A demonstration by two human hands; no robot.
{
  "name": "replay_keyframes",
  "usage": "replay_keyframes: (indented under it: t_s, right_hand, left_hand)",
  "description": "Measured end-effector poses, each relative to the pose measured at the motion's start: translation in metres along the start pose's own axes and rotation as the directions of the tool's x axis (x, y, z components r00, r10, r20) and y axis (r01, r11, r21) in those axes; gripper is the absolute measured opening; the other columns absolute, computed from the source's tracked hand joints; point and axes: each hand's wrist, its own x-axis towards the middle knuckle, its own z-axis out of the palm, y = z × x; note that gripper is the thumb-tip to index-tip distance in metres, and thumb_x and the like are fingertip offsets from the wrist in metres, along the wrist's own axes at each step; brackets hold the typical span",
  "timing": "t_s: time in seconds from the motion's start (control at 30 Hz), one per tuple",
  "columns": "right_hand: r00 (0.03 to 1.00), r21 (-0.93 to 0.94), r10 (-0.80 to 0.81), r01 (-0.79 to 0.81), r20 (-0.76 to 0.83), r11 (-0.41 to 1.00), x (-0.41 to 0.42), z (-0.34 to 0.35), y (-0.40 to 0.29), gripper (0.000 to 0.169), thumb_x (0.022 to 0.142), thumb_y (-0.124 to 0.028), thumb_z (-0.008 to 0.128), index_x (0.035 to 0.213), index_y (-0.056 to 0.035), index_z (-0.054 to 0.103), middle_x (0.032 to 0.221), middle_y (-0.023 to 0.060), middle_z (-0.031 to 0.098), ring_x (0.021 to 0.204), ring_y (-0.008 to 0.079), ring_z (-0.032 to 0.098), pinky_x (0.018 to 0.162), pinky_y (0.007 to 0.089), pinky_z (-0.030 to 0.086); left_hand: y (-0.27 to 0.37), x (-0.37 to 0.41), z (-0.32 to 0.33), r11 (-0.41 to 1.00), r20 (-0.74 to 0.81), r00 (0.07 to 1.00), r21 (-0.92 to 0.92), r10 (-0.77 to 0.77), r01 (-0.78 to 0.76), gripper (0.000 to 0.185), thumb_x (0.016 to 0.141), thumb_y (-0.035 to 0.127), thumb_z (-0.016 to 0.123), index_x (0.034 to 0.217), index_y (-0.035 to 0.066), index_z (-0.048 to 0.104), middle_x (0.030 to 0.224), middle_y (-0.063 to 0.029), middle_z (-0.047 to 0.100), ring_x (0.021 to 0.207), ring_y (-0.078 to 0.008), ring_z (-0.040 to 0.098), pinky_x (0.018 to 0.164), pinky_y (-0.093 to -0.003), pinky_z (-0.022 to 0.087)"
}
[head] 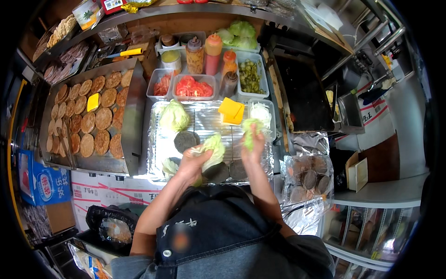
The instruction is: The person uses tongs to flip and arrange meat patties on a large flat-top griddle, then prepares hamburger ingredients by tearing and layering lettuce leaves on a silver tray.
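Note:
My left hand grips a piece of pale green lettuce above the wire rack on a foil-lined tray. In my right hand is another lettuce piece, held near the tub of sliced white onion. Dark bun halves lie on the rack, some of them partly hidden by my hands and the lettuce. A larger lettuce chunk rests at the rack's upper left. Yellow cheese slices are stacked at its upper right.
On the left, a griddle carries many browned patties and one cheese slice. Behind the tray stand tubs of tomato and pickles, with squeeze bottles. To the right are a dark flat grill and bagged dark buns.

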Motion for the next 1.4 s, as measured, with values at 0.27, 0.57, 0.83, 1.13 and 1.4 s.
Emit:
replay_keyframes:
  t_s: [0.27, 0.57, 0.83, 1.13, 1.4]
  right_hand:
    - [0.933, -0.427, 0.195, -0.050, 0.303, 0.903, -0.050, 0.015, -0.008, 0.013, 0.091, -0.017, 0.059, 0.096, -0.0053, 0.057, 0.084, 0.0016, 0.057, 0.074, 0.0096, 0.055, 0.066, 0.0211, 0.046]
    - [0.962, -0.436, -0.022, 0.144, 0.272, 0.888, -0.057, 0.008, 0.059, 0.021, 0.081, -0.012, 0.071, 0.090, -0.0035, 0.053, 0.098, 0.0059, 0.055, 0.090, 0.0131, 0.053, 0.074, 0.0267, 0.043]
    - [0.846, -0.423, 0.416, -0.261, 0.333, 0.868, -0.033, -0.024, 0.029, 0.024, 0.081, -0.001, 0.067, 0.103, 0.0015, 0.060, 0.091, 0.0042, 0.063, 0.082, 0.0093, 0.057, 0.073, 0.0232, 0.045]
    - [0.829, -0.765, 0.445, -0.033, 0.338, 0.643, -0.010, -0.151, 0.125, 0.028, 0.080, -0.011, 0.070, 0.103, 0.0029, 0.062, 0.085, 0.0084, 0.066, 0.075, 0.0122, 0.061, 0.069, 0.0278, 0.049]
    - [0.885, -0.913, 0.226, 0.398, 0.407, 0.086, -0.043, -0.101, 0.079, 0.047, 0.077, -0.020, 0.068, 0.118, -0.0031, 0.051, 0.102, 0.0168, 0.058, 0.097, 0.0347, 0.056, 0.082, 0.0410, 0.046]
  left_hand:
    - [-0.007, 0.009, -0.007, 0.994, 0.014, 0.996, -0.069, 0.091, -0.090, 0.043, 0.092, 0.029, 0.055, 0.124, 0.002, 0.048, 0.115, -0.0082, 0.058, 0.106, -0.0166, 0.054, 0.091, -0.0330, 0.043]
    - [-0.023, 0.035, 0.021, 0.940, -0.309, 0.904, 0.259, 0.296, -0.220, 0.034, 0.095, 0.032, 0.053, 0.085, 0.001, 0.063, 0.076, -0.0009, 0.057, 0.073, -0.0066, 0.048, 0.065, -0.0232, 0.039]
    - [-0.045, 0.053, 0.007, 0.816, -0.188, 0.873, 0.482, 0.451, -0.318, 0.037, 0.088, 0.020, 0.064, 0.061, -0.005, 0.059, 0.053, 0.0023, 0.050, 0.054, -0.0036, 0.039, 0.047, -0.0251, 0.034]
    - [-0.080, 0.033, -0.058, 0.487, -0.093, 0.996, 0.869, -0.006, 0.084, 0.060, 0.094, 0.051, 0.037, 0.089, -0.003, 0.064, 0.080, -0.0264, 0.062, 0.083, -0.0420, 0.061, 0.075, -0.0452, 0.045]
    - [0.003, 0.063, -0.080, 0.306, -0.080, 0.783, 0.941, 0.617, -0.145, 0.024, 0.089, 0.020, 0.058, 0.095, -0.003, 0.059, 0.089, -0.0208, 0.061, 0.085, -0.0360, 0.058, 0.078, -0.0410, 0.045]
